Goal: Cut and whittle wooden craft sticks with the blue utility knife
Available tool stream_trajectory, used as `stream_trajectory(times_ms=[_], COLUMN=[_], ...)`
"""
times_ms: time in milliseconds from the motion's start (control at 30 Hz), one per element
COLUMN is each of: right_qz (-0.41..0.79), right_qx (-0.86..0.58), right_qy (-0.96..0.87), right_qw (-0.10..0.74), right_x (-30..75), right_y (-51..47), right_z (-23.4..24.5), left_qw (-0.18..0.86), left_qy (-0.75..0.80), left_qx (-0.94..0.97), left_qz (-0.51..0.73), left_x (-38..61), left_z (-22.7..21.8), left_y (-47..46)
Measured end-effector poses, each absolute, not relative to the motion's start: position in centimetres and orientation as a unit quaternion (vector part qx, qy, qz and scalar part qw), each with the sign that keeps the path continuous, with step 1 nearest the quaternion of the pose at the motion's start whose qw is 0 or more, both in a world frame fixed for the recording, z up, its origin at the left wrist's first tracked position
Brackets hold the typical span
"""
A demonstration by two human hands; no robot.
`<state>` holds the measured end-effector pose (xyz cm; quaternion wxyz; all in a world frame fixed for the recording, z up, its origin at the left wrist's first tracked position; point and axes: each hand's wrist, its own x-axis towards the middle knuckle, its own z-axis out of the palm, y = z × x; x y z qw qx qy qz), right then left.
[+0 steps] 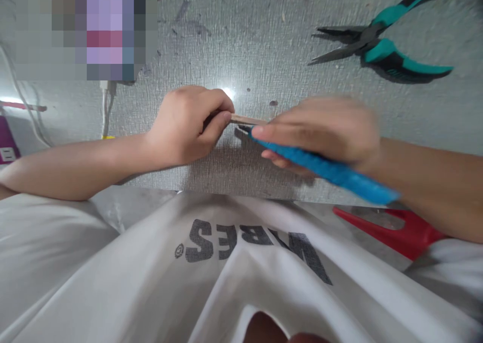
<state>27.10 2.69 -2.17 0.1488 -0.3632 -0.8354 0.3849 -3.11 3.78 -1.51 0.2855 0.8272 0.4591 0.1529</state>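
Observation:
My left hand (192, 124) pinches one end of a thin wooden stick (247, 119) between thumb and fingers, a little above the grey table. In my right hand (320, 132), smeared by motion, lies a blue utility knife (324, 167), its handle slanting down to the right. The knife's dark tip is close below the stick's right part; whether blade and wood touch I cannot tell. My right fingers cover the stick's far end.
Teal-and-black long-nose pliers (372, 38) lie with jaws apart on the textured grey table (241, 41) at the upper right. A white cable (105, 106) runs at the left, near a purple object (7, 139). Something red (411, 230) shows below the table's front edge.

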Motion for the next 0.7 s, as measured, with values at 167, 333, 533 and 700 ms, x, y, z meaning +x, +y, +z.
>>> stream_trajectory(times_ms=[167,333,533,700], right_qz=[0.247,0.108,0.147,0.176], right_qx=[-0.280,-0.226,-0.275,-0.310], right_qy=[-0.915,-0.950,-0.924,-0.911], right_qw=[0.153,0.185,0.223,0.209], right_x=[27.2,27.5,26.4,26.1], right_y=[2.5,2.7,2.3,2.1], right_z=[-2.4,-2.8,-2.8,-2.6], left_qw=[0.328,0.417,0.459,0.456], left_qy=[0.488,0.444,0.454,0.461], left_qx=[0.789,0.763,0.738,0.738], left_qz=[0.176,0.215,0.199,0.187], left_x=[-2.9,-2.7,-2.5,-2.5], left_z=[-1.0,-0.9,-0.6,-0.4], left_y=[3.5,3.4,3.3,3.4])
